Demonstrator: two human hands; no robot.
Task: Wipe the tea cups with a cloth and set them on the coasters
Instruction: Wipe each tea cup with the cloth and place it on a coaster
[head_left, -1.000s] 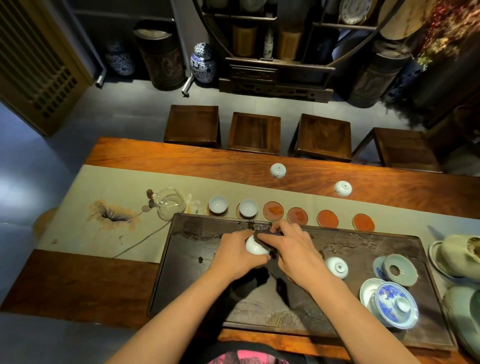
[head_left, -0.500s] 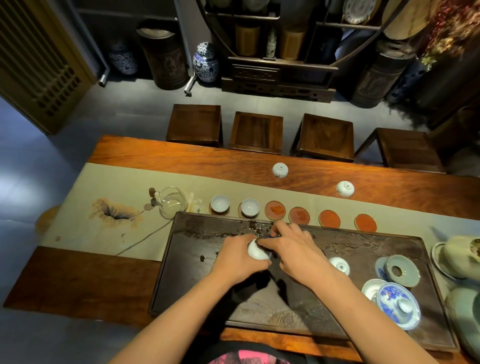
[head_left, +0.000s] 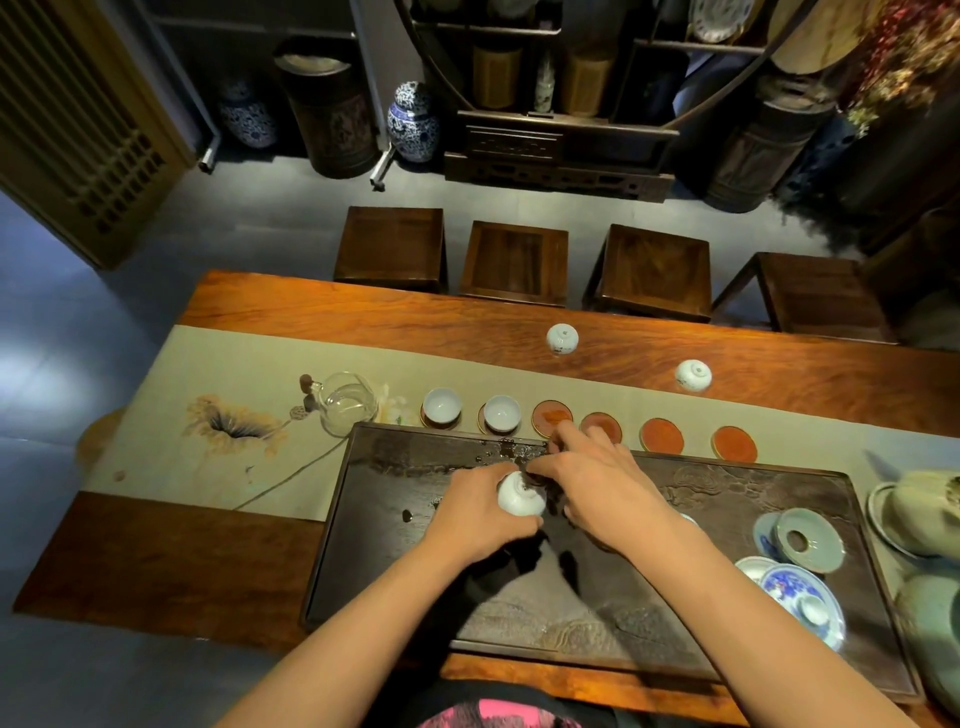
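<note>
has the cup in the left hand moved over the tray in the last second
No. The cup in the left hand sits at the same spot over the tray, below the second filled coaster; only the camera shifted.

White cup (head_left: 521, 496) held tilted, perhaps against dark cloth (head_left: 540, 480).

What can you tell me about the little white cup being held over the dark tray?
The tea cup is small, white and glossy, porcelain by its look, with faint markings on its side. It is tipped over, its foot ring facing up towards the camera. The left hand grips it from the left; the right hand meets it from the right with a dark cloth. It is held above the dark tea tray.
</note>
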